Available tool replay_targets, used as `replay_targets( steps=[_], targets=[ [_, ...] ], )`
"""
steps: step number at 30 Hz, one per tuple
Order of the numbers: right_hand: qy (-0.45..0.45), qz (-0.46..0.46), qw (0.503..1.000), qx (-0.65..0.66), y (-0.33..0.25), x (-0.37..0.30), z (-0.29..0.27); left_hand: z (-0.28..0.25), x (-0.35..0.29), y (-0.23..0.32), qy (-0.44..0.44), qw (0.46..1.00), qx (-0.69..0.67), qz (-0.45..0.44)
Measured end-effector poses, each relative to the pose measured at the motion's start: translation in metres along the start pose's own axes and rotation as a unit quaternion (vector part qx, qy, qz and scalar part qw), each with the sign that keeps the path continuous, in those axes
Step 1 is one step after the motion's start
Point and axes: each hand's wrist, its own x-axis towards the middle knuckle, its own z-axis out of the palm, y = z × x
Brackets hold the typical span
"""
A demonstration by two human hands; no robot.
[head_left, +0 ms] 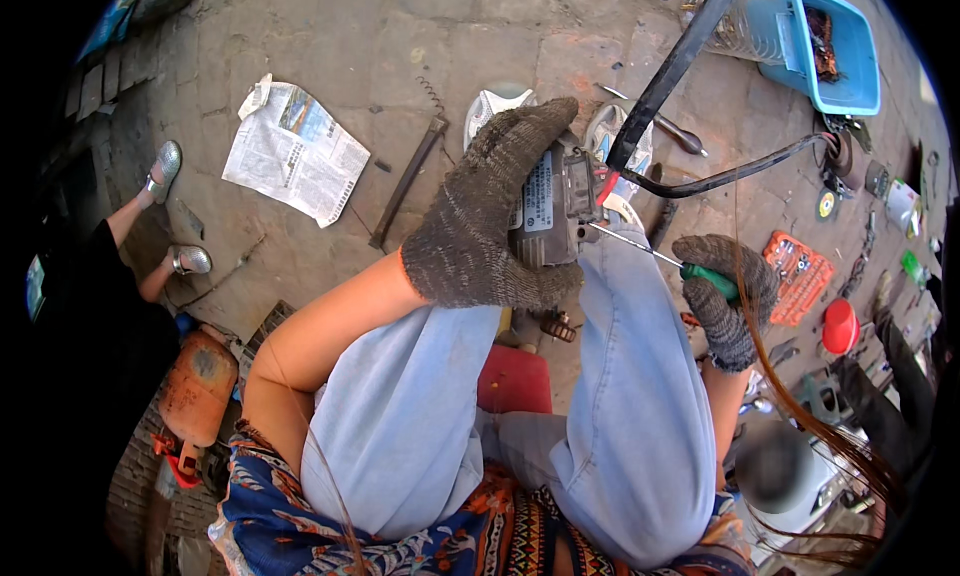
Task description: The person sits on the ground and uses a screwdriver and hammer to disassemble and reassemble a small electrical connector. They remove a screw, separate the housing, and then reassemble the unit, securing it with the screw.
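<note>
My left hand (490,211), in a dark grey knit glove, is wrapped round a grey boxy electrical unit (555,238) with a pale printed label. Thick black cables (668,76) and a short red wire (608,186) run from its right side. In my right hand (735,294), gloved the same way, is a screwdriver by its green handle (712,280). The thin metal shaft (640,246) points left, its tip at the unit's right edge; whether it sits in a screw I cannot tell. Both hands are above my knees.
Newspaper (296,156) and a dark metal bar (410,181) lie on the paved ground. Another screwdriver (680,134) lies beyond my right shoe. A blue bin (840,61) stands far right; an orange tool tray (797,279) and red cup (840,328) lie right. Another person's feet (165,168) are at left.
</note>
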Motion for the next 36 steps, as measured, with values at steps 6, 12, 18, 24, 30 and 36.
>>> replay_targets(
  steps=[6,12,18,24,30,36],
  targets=[
    [0.013,-0.038,0.996,-0.084,-0.005,0.0,-0.001,-0.002,-0.001,0.003,-0.005,1.0,0.008,-0.016],
    [0.03,-0.036,0.994,-0.102,0.001,-0.007,-0.004,-0.003,-0.001,0.004,-0.002,0.999,0.036,-0.028],
    [0.034,-0.031,0.996,-0.076,0.003,-0.01,-0.004,-0.006,-0.001,0.01,-0.007,0.997,0.068,-0.028],
    [-0.042,-0.14,0.978,-0.149,0.0,0.004,-0.012,-0.01,0.0,0.01,-0.02,0.999,0.047,0.008],
    [-0.042,-0.159,0.973,-0.163,0.001,0.004,-0.011,-0.005,-0.003,0.002,-0.009,0.999,0.017,0.035],
    [-0.012,-0.083,0.985,-0.15,-0.006,-0.003,-0.007,-0.004,-0.004,-0.002,-0.021,0.998,-0.039,0.035]
  ],
)
